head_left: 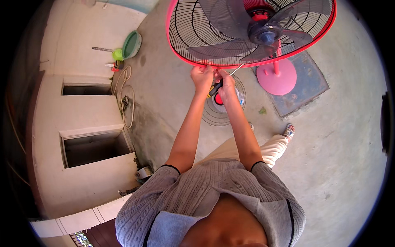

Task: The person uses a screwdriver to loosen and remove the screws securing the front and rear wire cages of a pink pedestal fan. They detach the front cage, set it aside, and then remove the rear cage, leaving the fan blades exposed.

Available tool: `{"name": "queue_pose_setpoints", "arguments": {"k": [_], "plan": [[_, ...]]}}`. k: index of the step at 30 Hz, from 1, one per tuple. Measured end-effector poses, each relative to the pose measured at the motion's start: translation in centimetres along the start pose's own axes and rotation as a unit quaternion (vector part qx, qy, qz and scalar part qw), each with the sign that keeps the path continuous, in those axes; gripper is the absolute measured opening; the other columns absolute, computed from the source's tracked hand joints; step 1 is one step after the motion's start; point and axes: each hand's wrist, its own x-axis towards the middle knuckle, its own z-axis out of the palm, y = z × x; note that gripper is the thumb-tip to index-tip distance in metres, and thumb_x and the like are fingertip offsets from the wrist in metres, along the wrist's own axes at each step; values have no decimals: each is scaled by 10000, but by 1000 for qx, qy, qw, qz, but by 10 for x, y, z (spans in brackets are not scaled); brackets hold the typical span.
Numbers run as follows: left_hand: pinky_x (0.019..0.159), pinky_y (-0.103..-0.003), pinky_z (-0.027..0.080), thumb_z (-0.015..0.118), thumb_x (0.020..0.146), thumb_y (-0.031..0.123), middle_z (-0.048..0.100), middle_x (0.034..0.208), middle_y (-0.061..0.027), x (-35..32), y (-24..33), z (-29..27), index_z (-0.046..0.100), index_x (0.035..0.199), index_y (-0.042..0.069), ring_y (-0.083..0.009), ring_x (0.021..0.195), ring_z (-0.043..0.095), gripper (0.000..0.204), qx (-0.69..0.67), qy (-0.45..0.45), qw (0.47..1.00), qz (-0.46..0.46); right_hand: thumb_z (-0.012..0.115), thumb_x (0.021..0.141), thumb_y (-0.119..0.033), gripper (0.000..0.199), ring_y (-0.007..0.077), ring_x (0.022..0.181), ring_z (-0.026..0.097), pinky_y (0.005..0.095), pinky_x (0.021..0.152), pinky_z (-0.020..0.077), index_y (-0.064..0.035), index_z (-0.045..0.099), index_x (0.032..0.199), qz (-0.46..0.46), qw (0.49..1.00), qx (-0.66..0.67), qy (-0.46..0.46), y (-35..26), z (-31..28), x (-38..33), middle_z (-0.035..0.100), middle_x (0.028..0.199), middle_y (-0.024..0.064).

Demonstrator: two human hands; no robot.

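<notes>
A standing fan [265, 32] with a red-pink rim, dark see-through blades and a black wire rear guard stands tilted in front of me, its front uncovered. My left hand [202, 79] is closed at the lower edge of the pink rim [187, 61], fingertips pinching it. Just beside it, my right hand [227, 83] is closed around a screwdriver [214, 89] with a black and yellow handle. The screwdriver's metal shaft slants up and right, past my fingers toward the rim. What lies between my fingertips is too small to make out.
Below my hands, a round wire grille [216, 119] with a red centre lies on the concrete floor. The fan's pink base [277, 78] rests on a grey slab [304, 90]. A coiled hose [131, 108] and green basin [132, 44] are by the left wall, which has two openings.
</notes>
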Motion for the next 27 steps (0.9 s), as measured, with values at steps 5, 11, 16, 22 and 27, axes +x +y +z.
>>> {"name": "queue_pose_setpoints", "arguments": {"k": [5,11,16,22,27], "plan": [[629,-247,477,584,772,-123,664,816,-65,1,7,4,628,868,-29,-100,704,614,142,-4,4,1000,-14,630,807,-59,108,125,574,531,250,451,384,27,594,862,41,999,4,20,-3,-1,17,617,748,114],[644,-259,473,572,757,-139,654,828,-55,13,-15,-1,620,852,-28,-101,719,604,153,35,21,999,32,610,782,-49,76,125,538,485,259,447,387,14,567,786,46,999,-7,27,-4,3,14,567,691,91],[651,-271,481,571,758,-146,650,860,-70,12,-13,7,602,840,-21,-121,740,615,153,-29,26,997,61,620,763,-57,101,128,532,476,265,449,390,31,576,786,30,998,-22,57,-3,4,11,556,681,91],[686,-315,536,593,789,-120,646,871,-102,17,-20,1,593,885,-48,-167,795,639,120,-22,8,999,47,628,759,-47,99,125,537,481,266,451,388,34,590,802,19,999,-21,43,-3,1,12,571,699,94],[766,-379,588,623,835,-42,632,950,-132,17,-12,1,574,980,-61,-217,826,659,154,-62,10,994,-87,622,848,-85,138,114,579,508,241,470,394,38,624,908,24,999,-43,10,-12,-10,2,620,765,92]]}}
